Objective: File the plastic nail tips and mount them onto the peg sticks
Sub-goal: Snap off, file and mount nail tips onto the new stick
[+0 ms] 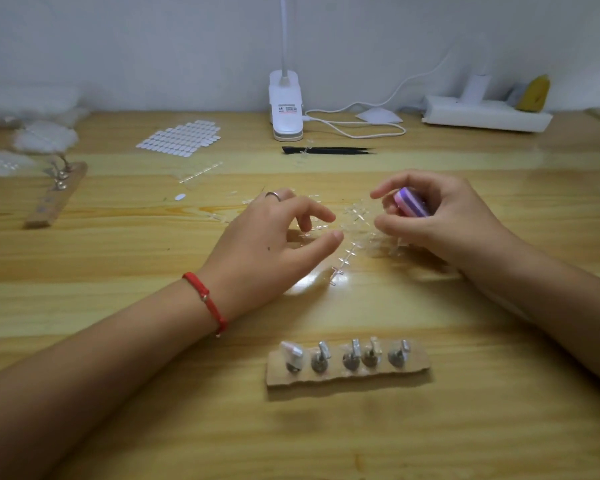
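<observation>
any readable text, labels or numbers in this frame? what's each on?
Label on the white clip lamp: dark print beside a red stripe, too blurred to read.
Pink-purple file block in the right hand: no print visible.
Power strip: no markings legible.
Nothing else carries text.

On the pale wooden table (291,438), the brown cardboard strip with five metal peg sticks (347,375) lies nearest to the person. Behind it, the clear plastic nail tips (352,249) lie between the left hand (274,240) and the right hand (433,220), which holds the pink and purple file block (411,202). Farther back lie the black tweezers (326,150), and behind them stands the white clip lamp (286,105). Left of the lamp lies the sheet of white oval tabs (181,136).
</observation>
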